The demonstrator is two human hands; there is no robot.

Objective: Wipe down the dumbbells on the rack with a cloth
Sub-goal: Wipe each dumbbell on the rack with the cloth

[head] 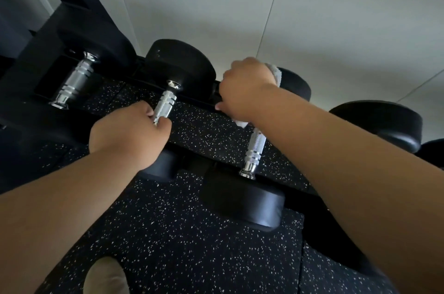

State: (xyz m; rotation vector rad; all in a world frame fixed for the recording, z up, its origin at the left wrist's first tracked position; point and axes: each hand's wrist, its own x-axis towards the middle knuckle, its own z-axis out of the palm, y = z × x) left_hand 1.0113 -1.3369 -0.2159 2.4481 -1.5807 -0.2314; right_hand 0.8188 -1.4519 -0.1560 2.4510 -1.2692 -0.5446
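Observation:
Black dumbbells with chrome handles lie side by side on a low black rack (192, 99). My left hand (127, 132) grips the near part of the handle of the middle dumbbell (179, 65). My right hand (245, 88) holds a white cloth (276, 72) wrapped round the far part of the handle of the dumbbell to its right (242, 200). Cloth shows above my knuckles and below my palm. The lower part of that chrome handle (255, 147) is bare.
Another dumbbell (77, 77) lies at the far left and a further black head (384, 123) at the right. Black speckled rubber flooring (192, 245) lies under the rack. A pale wall (240, 17) stands behind. A shoe tip (105, 274) shows at the bottom.

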